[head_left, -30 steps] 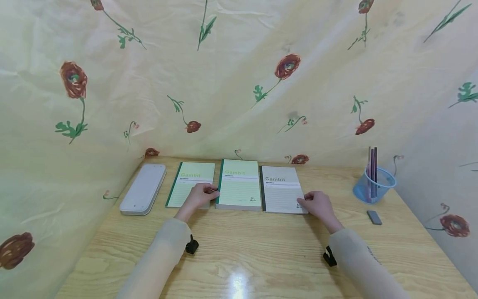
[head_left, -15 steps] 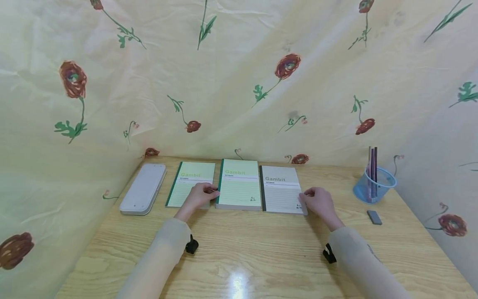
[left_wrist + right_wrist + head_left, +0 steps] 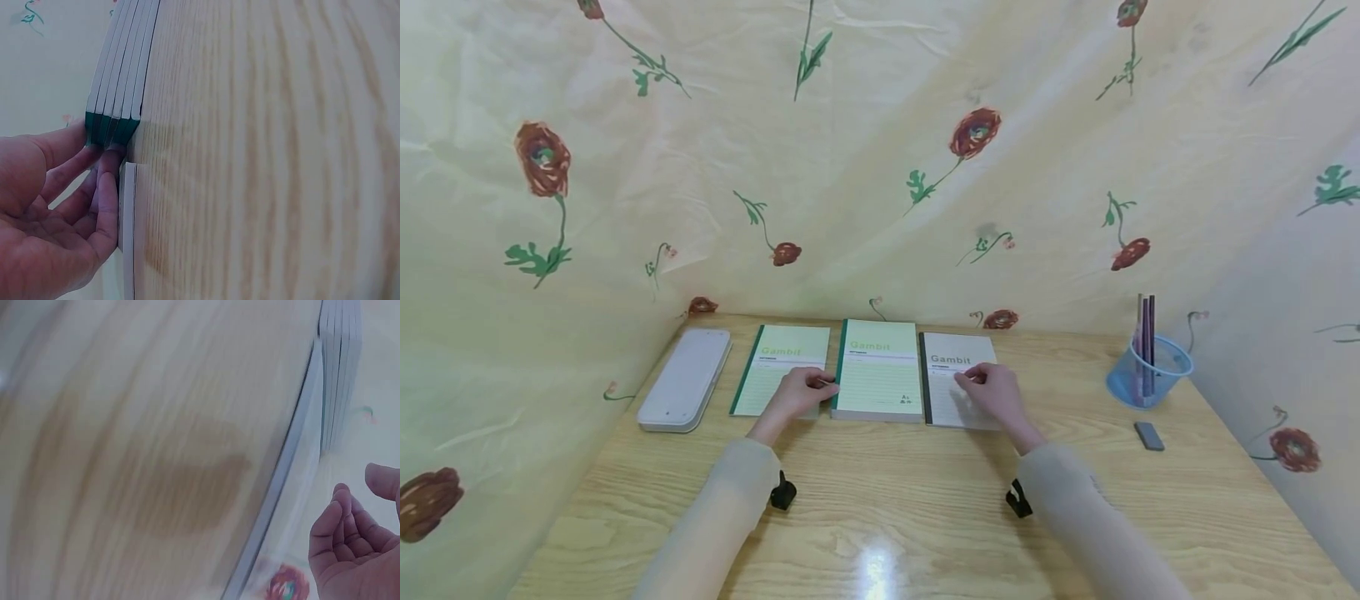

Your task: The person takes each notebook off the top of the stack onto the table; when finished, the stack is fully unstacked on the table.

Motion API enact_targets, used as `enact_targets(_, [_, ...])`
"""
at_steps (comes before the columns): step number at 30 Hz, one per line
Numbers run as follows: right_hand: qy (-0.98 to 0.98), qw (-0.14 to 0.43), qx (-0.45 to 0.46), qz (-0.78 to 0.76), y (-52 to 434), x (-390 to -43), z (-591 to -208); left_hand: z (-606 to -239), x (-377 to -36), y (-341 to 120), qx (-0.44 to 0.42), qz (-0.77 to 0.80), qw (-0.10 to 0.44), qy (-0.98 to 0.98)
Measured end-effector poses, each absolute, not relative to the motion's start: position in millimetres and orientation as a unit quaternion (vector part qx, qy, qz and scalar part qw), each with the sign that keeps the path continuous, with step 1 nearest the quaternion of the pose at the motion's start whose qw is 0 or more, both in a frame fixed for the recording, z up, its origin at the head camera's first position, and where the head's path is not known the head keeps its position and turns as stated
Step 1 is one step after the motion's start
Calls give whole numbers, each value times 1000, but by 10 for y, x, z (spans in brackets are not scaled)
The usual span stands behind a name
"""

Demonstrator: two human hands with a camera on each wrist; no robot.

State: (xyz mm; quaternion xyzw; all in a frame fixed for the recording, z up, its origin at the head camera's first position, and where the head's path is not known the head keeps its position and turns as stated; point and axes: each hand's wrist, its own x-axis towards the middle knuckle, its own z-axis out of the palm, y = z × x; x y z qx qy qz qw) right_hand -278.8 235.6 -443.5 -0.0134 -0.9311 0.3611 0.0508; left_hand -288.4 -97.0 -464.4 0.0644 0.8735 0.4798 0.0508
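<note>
1. Wooden worktop [image 3: 925, 517] carries three notebooks in a row: thin green book [image 3: 778, 371], thick middle stack [image 3: 878, 375], grey book [image 3: 951, 375]
2. Left hand [image 3: 801, 392] rests on thin green book, fingertips [image 3: 112, 156] against lower spine corner of stack; fingers fairly straight, nothing gripped
3. Right hand [image 3: 996, 392] lies over grey book near its title, fingers loosely curled, holding nothing; contact cannot be told from wrist view
4. Judgement: books look light, flexible paper covers, smooth on wood so likely to slide; best taken at spine edge or a lifted corner
5. White case [image 3: 685, 387] far left; blue pen cup [image 3: 1146, 371] and small eraser [image 3: 1148, 435] right
</note>
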Motion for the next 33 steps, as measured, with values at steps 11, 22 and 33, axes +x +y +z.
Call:
enact_targets(11, [-922,14,11,387,1808,-2775,-4576,-4652,-2883,-982,60,485,52,871])
enact_targets(22, [-921,15,14,388,1654,-2735,-4613,-4673,-2886,-993,54,488,53,869])
enact_targets(33, [-919,24,20,392,1653,-2736,-4623,-4676,-2883,-979,60,487,54,869])
